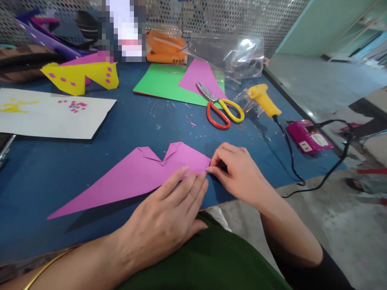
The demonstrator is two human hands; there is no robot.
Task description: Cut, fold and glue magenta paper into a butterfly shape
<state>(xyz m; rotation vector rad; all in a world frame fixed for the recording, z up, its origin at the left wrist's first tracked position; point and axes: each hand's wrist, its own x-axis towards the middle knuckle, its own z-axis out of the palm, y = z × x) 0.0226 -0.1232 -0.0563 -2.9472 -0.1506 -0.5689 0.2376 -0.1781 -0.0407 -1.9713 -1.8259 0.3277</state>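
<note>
A folded sheet of pink paper (130,177) lies on the blue table in front of me, its long point toward the left and a V-shaped notch with small folds on its far edge. Flat on its near right part rests my left hand (172,205), fingers stretched out and pressing the paper down. My right hand (234,169) pinches the sheet's right corner between thumb and forefinger. The very tip of that corner is hidden by the fingers.
Beyond the sheet lie scissors (216,100), pink paper on green sheets (163,82), and a yellow glue gun (263,98) wired toward a magenta power socket box (308,136). Leftward are a white card (99,114) with paper bits and a yellow folded paper shape (80,76).
</note>
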